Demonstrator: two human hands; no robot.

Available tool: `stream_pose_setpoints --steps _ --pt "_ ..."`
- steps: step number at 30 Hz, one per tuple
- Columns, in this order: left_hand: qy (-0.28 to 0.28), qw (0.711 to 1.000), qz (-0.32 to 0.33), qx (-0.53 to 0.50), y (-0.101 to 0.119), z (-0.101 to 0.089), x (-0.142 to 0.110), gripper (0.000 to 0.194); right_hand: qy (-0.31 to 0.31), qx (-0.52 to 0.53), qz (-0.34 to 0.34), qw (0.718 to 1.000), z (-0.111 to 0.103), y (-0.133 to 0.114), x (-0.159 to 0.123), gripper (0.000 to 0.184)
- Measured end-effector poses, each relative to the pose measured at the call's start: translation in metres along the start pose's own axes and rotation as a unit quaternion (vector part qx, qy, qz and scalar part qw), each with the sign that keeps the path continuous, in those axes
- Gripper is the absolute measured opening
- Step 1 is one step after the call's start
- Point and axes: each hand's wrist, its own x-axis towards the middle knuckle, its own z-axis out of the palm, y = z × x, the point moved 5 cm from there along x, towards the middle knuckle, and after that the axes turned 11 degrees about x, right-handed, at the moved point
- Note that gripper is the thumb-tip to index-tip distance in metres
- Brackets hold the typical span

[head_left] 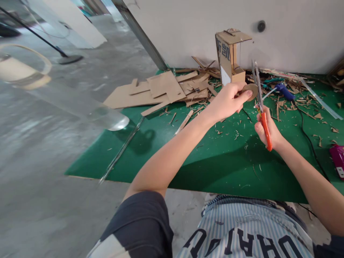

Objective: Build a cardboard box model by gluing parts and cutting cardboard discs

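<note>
My left hand (235, 96) pinches a small round piece of cardboard (250, 92) between thumb and fingers, above the green table. In my right hand (268, 129) is a pair of scissors (265, 130) with orange handles, blades pointing up and away from me. The blades stand right beside the right edge of the cardboard disc; whether they touch it I cannot tell. Just behind my left hand an upright cardboard structure (224, 57) with printed characters rises from the table. A blue glue gun (285, 92) lies to the right of the scissors.
Cardboard sheets (163, 87) are piled at the back left of the green table (215, 168), with scraps scattered around. A clear plastic cup (107, 118) or tube stands blurred at the left. The glue gun's black cable (303, 132) runs down the right, near a magenta object (338, 159).
</note>
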Motion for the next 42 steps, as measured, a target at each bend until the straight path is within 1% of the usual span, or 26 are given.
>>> stream_pose_setpoints --steps 3,7,12,16,21,25,28,34,39,42 --pt "-0.008 1.000 0.009 0.014 0.000 -0.006 -0.001 0.028 -0.006 0.002 -0.008 1.000 0.000 -0.002 0.000 0.082" --pt "0.000 1.000 0.008 0.025 0.001 -0.011 -0.002 0.028 -0.012 -0.003 0.005 1.000 -0.002 0.002 0.002 0.079" --pt "0.001 0.999 0.010 0.032 0.001 -0.014 -0.004 0.029 -0.003 -0.028 0.016 0.999 -0.005 0.005 0.003 0.079" --pt "0.002 0.999 0.009 0.031 0.003 -0.013 -0.004 0.031 -0.001 -0.035 0.011 0.999 -0.004 0.004 0.002 0.082" --pt "0.007 1.000 0.001 0.013 0.004 -0.009 -0.003 0.031 -0.005 -0.013 -0.002 1.000 -0.004 0.004 0.001 0.082" --pt "-0.015 1.000 0.007 0.016 0.001 -0.007 -0.003 0.029 -0.017 0.013 -0.002 1.000 -0.003 0.003 0.000 0.082" --pt "-0.027 0.999 0.015 0.021 0.000 -0.008 -0.003 0.027 -0.013 0.017 0.016 1.000 -0.003 0.005 0.001 0.082" --pt "-0.032 0.999 0.018 0.038 0.004 -0.013 -0.004 0.026 0.010 -0.019 0.041 0.999 -0.006 0.010 0.004 0.084" --pt "-0.036 0.999 0.001 0.013 0.006 -0.011 -0.005 0.028 0.052 -0.025 0.039 0.998 -0.009 0.011 0.003 0.071" --pt "-0.010 0.999 -0.028 -0.023 0.000 -0.009 -0.002 0.020 0.086 -0.026 0.045 0.995 -0.015 0.009 0.002 0.064"
